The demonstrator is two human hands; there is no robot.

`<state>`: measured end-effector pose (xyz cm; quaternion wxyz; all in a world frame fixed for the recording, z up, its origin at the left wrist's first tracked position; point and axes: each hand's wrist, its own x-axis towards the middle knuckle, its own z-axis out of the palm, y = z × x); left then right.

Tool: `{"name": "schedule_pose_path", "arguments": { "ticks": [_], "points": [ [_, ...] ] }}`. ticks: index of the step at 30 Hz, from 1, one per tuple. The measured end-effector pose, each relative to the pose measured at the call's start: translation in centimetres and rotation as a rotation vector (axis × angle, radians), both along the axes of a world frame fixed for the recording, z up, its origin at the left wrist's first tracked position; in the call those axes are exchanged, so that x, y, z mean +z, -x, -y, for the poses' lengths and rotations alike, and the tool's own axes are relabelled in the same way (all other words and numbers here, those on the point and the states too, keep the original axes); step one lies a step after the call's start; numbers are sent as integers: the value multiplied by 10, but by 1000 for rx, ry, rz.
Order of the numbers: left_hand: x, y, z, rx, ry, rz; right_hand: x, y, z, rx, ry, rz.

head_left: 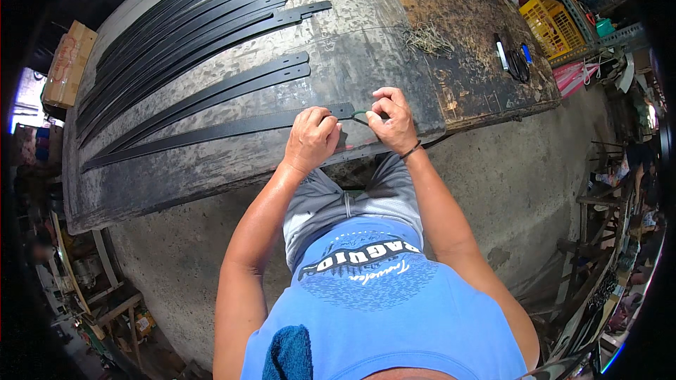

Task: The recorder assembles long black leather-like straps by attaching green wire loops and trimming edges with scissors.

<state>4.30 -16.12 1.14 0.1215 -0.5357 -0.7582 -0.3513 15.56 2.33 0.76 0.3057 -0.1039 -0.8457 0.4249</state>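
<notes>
A long black belt strap point(211, 131) lies across the near part of the worktable, its holed end towards me. My left hand point(311, 137) is closed on the strap near that end, fingers curled and thumb bent down. Just right of the strap's tip, my right hand point(393, 121) pinches a small, thin, dark green thing point(360, 114). It reaches to the strap's end; its kind is too small to make out. Two more black straps point(285, 63) lie beyond, side by side, with holes near their rounded ends.
A pile of black straps point(232, 7) covers the table's far left. On the brown board point(472, 84) at right lie tangled thread scraps point(429, 41), a marker point(501, 55) and a blue-capped pen point(527, 53). A yellow crate point(553, 27) and a cardboard box point(70, 63) flank the table.
</notes>
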Motion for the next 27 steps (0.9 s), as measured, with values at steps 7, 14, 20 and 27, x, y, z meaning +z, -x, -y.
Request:
{"name": "schedule_pose_path", "arguments": {
  "ticks": [7,14,20,27],
  "points": [
    [14,-6,-1,-21,173,-164,-13,-1,-13,-73,348,-69],
    [2,7,-2,70,52,-39,-25,-7,-58,-236,515,-265],
    [0,27,0,-24,68,38,-28,-15,-73,-288,482,-260],
    [12,39,0,-58,-19,-15,-28,-15,-68,-293,452,-268]
  ]
}}
